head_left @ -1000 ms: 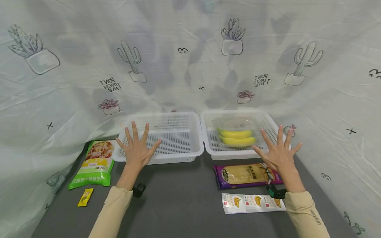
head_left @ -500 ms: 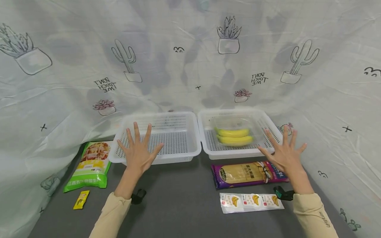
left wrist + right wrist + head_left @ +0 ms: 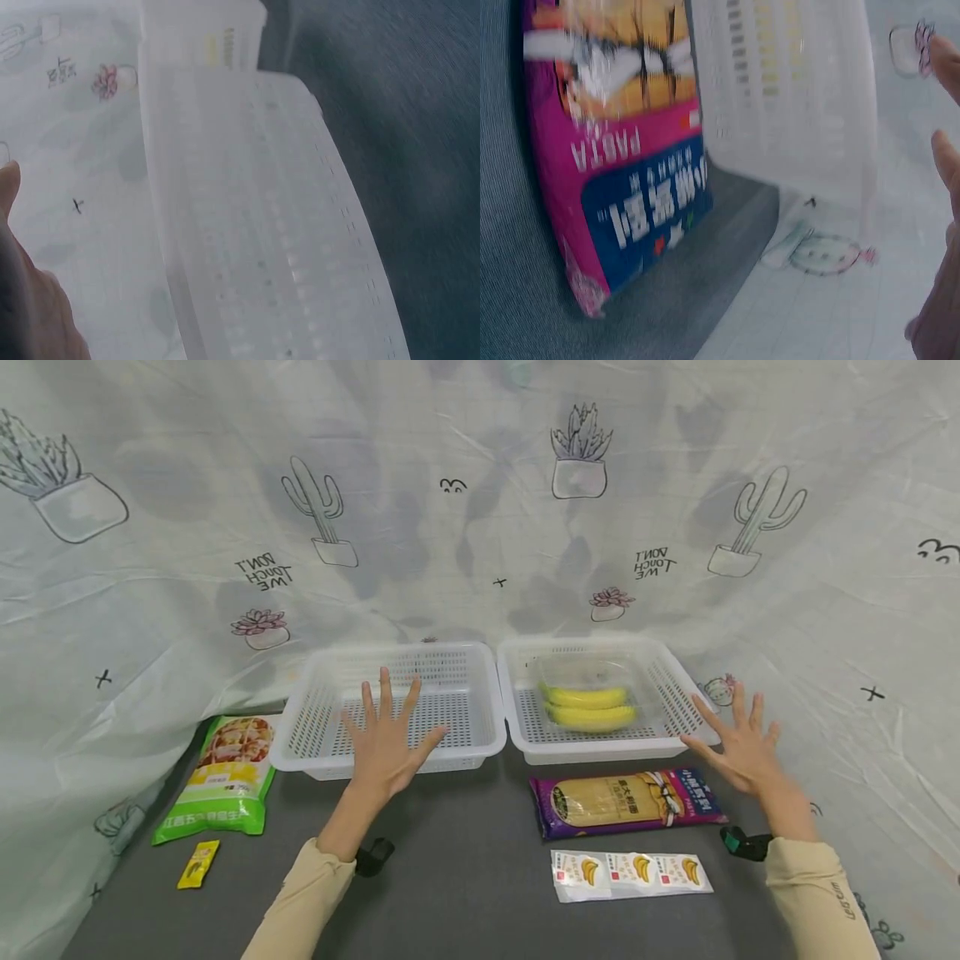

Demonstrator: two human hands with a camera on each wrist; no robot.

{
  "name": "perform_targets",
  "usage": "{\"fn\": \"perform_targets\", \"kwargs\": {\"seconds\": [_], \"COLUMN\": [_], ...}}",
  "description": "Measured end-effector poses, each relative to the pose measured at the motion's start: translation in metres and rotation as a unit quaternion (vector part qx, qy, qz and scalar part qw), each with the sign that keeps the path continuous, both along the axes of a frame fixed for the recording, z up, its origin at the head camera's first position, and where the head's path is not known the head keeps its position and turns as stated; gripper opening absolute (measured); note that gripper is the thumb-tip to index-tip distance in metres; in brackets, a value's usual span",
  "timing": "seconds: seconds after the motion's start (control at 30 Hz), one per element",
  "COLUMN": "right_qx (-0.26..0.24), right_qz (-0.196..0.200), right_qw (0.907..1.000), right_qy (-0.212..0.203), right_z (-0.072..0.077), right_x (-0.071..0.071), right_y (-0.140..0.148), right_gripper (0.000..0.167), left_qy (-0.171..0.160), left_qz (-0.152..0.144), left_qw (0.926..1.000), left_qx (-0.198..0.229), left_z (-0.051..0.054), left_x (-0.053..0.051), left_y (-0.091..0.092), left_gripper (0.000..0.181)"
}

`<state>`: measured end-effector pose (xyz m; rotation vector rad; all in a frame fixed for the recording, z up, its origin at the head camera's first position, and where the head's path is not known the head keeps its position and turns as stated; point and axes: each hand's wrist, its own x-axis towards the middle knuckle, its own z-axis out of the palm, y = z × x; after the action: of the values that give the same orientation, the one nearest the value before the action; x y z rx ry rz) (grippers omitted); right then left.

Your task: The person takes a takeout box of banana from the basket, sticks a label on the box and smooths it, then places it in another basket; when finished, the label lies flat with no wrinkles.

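Note:
With fingers spread, my left hand hovers in front of the left white plastic basket, covering part of its near rim. My right hand, fingers also splayed, is just right of the right white basket; nothing is in it. Inside that basket lies a clear tray with two bananas. A purple pasta packet lies in front of it, also large in the right wrist view, where the pasta packet is beside the basket wall.
Left of the baskets lie a green food bag and a small yellow sachet. A strip of banana stickers lies nearer on the dark table. A printed curtain hangs close behind.
My left hand has shifted to the right, and my right hand has moved right, away from the basket and pasta packet. The objects stay where they were; the head view shifts slightly.

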<state>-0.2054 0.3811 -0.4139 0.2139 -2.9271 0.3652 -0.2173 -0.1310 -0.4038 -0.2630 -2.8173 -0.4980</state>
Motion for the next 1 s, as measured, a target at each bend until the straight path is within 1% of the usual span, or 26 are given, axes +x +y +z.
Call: {"fn": "perform_targets", "kwargs": {"seconds": [0.07, 0.13, 0.23, 0.3, 0.37, 0.4, 0.5, 0.57, 0.67, 0.7, 0.77, 0.83, 0.93, 1.0], "right_qx": [-0.008, -0.026, -0.062, -0.086, -0.093, -0.092, -0.083, -0.073, -0.078, -0.083, -0.085, -0.084, -0.066, -0.059], "right_qz": [0.008, 0.013, 0.012, 0.009, 0.006, 0.007, 0.016, 0.023, 0.023, 0.022, 0.021, 0.025, 0.035, 0.036], "right_qw": [0.9999, 0.9994, 0.9958, 0.9912, 0.9881, 0.9879, 0.9894, 0.9912, 0.9912, 0.9908, 0.9903, 0.9897, 0.9901, 0.9899], "right_qy": [-0.002, -0.016, -0.065, -0.101, -0.122, -0.125, -0.118, -0.108, -0.104, -0.105, -0.108, -0.113, -0.119, -0.123], "right_z": [-0.001, 0.000, 0.004, 0.007, 0.010, 0.010, 0.011, 0.010, 0.010, 0.010, 0.011, 0.013, 0.016, 0.019], "right_x": [-0.002, -0.005, -0.010, -0.012, -0.012, -0.013, -0.013, -0.014, -0.015, -0.016, -0.017, -0.021, -0.028, -0.033], "right_y": [0.007, 0.011, 0.014, 0.015, 0.015, 0.016, 0.020, 0.023, 0.028, 0.029, 0.031, 0.032, 0.031, 0.029], "right_gripper": [0.075, 0.073, 0.075, 0.077, 0.079, 0.077, 0.072, 0.068, 0.063, 0.062, 0.059, 0.057, 0.055, 0.055], "left_qy": [-0.014, -0.032, -0.060, -0.075, -0.088, -0.093, -0.107, -0.113, -0.127, -0.133, -0.152, -0.172, -0.193, -0.198], "left_qz": [-0.019, -0.040, -0.073, -0.089, -0.106, -0.116, -0.141, -0.147, -0.147, -0.148, -0.155, -0.162, -0.165, -0.161], "left_qw": [0.9996, 0.9982, 0.9921, 0.9860, 0.9764, 0.9715, 0.9534, 0.9441, 0.9302, 0.9245, 0.9074, 0.8872, 0.8561, 0.8417], "left_qx": [0.018, 0.032, 0.083, 0.119, 0.166, 0.185, 0.245, 0.272, 0.311, 0.325, 0.360, 0.397, 0.450, 0.476], "left_z": [0.001, 0.001, 0.001, 0.002, 0.004, 0.005, 0.008, 0.008, 0.010, 0.011, 0.012, 0.013, 0.013, 0.014], "left_x": [-0.002, -0.006, -0.011, -0.016, -0.019, -0.021, -0.026, -0.029, -0.031, -0.032, -0.032, -0.031, -0.031, -0.031], "left_y": [0.008, 0.016, 0.027, 0.035, 0.043, 0.047, 0.059, 0.066, 0.076, 0.079, 0.083, 0.087, 0.091, 0.093], "left_gripper": [0.084, 0.082, 0.079, 0.076, 0.073, 0.072, 0.068, 0.065, 0.061, 0.059, 0.054, 0.051, 0.049, 0.048]}}
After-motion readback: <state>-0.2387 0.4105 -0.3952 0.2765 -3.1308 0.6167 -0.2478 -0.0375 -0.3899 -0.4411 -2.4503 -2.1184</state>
